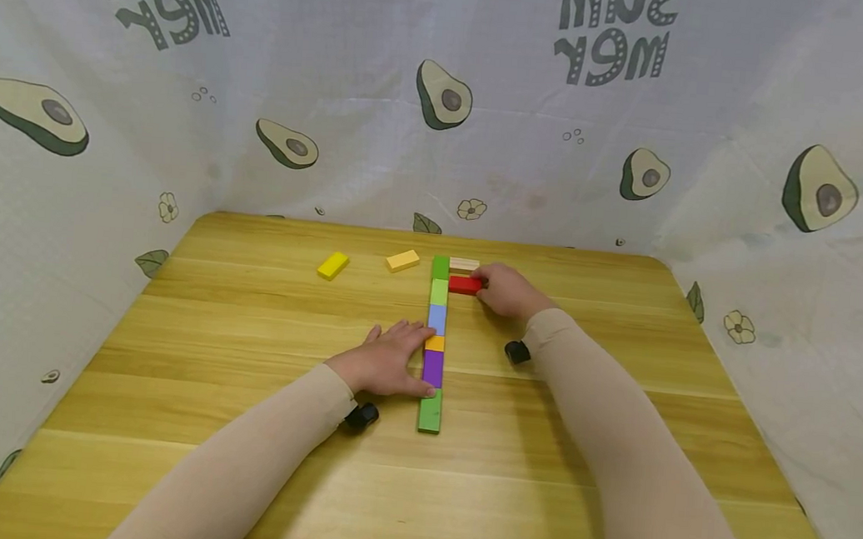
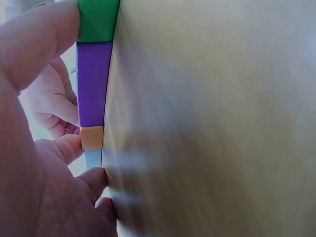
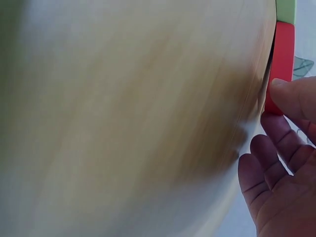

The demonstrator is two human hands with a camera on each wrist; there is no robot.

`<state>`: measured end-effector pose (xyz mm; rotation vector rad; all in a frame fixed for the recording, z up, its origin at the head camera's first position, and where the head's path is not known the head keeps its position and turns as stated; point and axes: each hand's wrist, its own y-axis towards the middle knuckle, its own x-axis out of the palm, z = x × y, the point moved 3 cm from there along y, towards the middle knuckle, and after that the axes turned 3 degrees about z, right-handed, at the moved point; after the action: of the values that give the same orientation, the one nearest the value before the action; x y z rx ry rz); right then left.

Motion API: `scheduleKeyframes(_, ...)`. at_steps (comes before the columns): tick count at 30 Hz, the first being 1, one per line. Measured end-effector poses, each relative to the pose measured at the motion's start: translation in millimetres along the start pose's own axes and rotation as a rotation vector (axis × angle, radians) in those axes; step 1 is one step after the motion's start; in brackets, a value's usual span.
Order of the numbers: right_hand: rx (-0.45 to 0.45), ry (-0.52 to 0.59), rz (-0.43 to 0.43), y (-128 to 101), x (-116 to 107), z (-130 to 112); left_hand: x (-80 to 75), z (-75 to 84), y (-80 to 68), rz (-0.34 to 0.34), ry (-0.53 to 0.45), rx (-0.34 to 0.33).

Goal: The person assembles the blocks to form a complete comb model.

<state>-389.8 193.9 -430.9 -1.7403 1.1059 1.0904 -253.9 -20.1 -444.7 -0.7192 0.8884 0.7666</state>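
Note:
A straight row of coloured wooden blocks runs away from me: a near green block (image 1: 430, 416), a purple block (image 1: 433, 368), an orange block (image 1: 435, 343), a blue block (image 1: 437, 317), a light green block (image 1: 439, 292) and a far green block (image 1: 441, 267). Spread over the row from its left side, my left hand (image 1: 389, 360) rests its thumb and fingertips on the blocks. My right hand (image 1: 508, 292) pinches the right end of a red block (image 1: 464, 285). In the right wrist view, the red block's other end meets the light green block (image 3: 286, 11).
Just beyond the red block lies a pale wood block (image 1: 464, 265) beside the far green one. A yellow block (image 1: 333, 266) and a light orange block (image 1: 403, 261) lie apart at the back left of the wooden table (image 1: 245, 357). A printed curtain (image 1: 372, 157) stands behind the table.

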Motion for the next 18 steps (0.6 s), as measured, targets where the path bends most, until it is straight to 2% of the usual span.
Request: scheduleKeyframes(18,0.034,-0.001,-0.008,3.4,2.5,-1.1,1.7,-2.3,1.3,0.002,-0.001,0.000)
